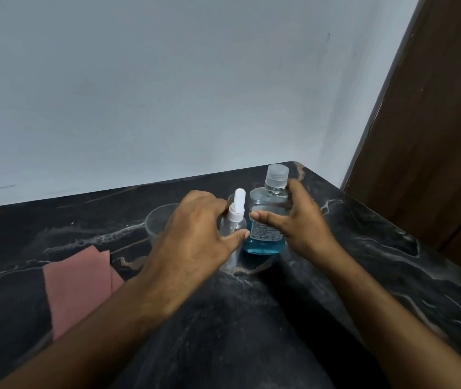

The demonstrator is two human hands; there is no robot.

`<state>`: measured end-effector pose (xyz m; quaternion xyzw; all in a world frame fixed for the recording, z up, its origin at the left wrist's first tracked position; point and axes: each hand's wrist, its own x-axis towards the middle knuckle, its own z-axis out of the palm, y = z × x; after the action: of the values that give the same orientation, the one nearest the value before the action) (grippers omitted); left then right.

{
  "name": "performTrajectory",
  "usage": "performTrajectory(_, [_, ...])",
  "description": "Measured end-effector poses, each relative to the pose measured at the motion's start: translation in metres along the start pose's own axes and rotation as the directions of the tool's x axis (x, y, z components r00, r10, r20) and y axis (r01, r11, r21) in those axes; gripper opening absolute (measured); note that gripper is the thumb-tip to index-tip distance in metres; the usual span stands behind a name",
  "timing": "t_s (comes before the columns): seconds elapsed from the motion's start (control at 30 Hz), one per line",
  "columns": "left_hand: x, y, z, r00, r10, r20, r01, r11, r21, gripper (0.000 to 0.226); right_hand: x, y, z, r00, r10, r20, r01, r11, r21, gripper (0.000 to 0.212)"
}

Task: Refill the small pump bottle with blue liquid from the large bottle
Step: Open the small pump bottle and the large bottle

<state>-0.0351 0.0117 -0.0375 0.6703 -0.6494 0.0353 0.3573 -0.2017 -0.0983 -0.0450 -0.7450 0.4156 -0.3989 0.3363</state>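
A small clear pump bottle (233,220) with a white pump top stands upright on the black marble counter (251,318). My left hand (192,240) wraps around it, thumb across its front. Right beside it stands the large clear bottle (268,217) with a clear ribbed cap and blue liquid in its lower part. My right hand (296,226) grips that bottle's body, thumb across the label. Both bottles are capped and rest on the counter.
A clear plastic cup (159,223) stands behind my left hand. A pink cloth (80,282) lies on the counter at the left. A pale wall runs behind, and a brown wooden door (434,122) stands at the right beyond the counter's edge.
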Motion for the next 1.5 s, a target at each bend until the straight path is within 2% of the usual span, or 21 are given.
performTrajectory(0.2, [-0.029,0.010,-0.023,0.995,-0.101,0.024,0.104,0.982,-0.160,0.020,-0.036,-0.017,-0.017,1.000,-0.004,-0.003,0.004,1.000,0.024,0.064])
performTrajectory(0.47, [-0.078,0.012,-0.028,0.974,-0.227,0.012,0.217,0.913,-0.345,0.017,-0.095,-0.030,-0.020,0.998,0.004,0.063,-0.007,0.999,0.042,0.061])
performTrajectory(0.6, [-0.093,0.012,-0.018,0.970,-0.239,0.053,0.235,0.848,-0.475,0.035,-0.117,-0.031,-0.017,0.999,0.004,0.045,-0.006,0.999,0.042,0.059])
performTrajectory(0.8, [-0.098,0.009,-0.013,0.978,-0.204,0.031,0.196,0.868,-0.456,0.035,-0.129,-0.035,-0.015,1.000,-0.003,0.019,0.003,1.000,0.009,0.061])
performTrajectory(0.97, [-0.097,0.009,-0.015,0.971,-0.236,-0.030,0.203,0.891,-0.407,0.030,-0.132,-0.039,-0.017,1.000,0.003,0.022,-0.004,1.000,0.028,0.064])
performTrajectory(1.07, [-0.096,0.004,-0.015,0.967,-0.252,-0.022,0.224,0.893,-0.391,0.031,-0.132,-0.039,-0.020,0.999,0.023,0.049,-0.025,0.999,0.041,0.078])
performTrajectory(1.17, [-0.099,-0.001,-0.014,0.968,-0.250,0.001,0.231,0.890,-0.392,0.046,-0.134,-0.044,-0.034,0.989,0.050,0.142,-0.050,0.999,-0.003,0.110])
performTrajectory(1.23, [-0.100,-0.004,-0.013,0.965,-0.262,0.031,0.250,0.873,-0.419,0.055,-0.133,-0.055,-0.048,0.987,0.041,0.153,-0.033,0.998,-0.059,0.115])
performTrajectory(1.3, [-0.102,-0.007,-0.010,0.961,-0.271,0.052,0.267,0.865,-0.425,0.062,-0.129,-0.068,-0.062,0.997,-0.014,0.081,0.024,0.992,-0.126,0.106])
performTrajectory(1.4, [-0.105,-0.006,-0.011,0.955,-0.283,0.090,0.292,0.839,-0.459,0.083,-0.117,-0.087,-0.073,0.993,-0.112,-0.038,0.101,0.971,-0.218,0.074])
performTrajectory(1.5, [-0.115,0.001,-0.017,0.943,-0.326,0.065,0.316,0.817,-0.482,0.108,-0.105,-0.100,-0.072,0.985,-0.168,-0.037,0.147,0.936,-0.321,0.054])
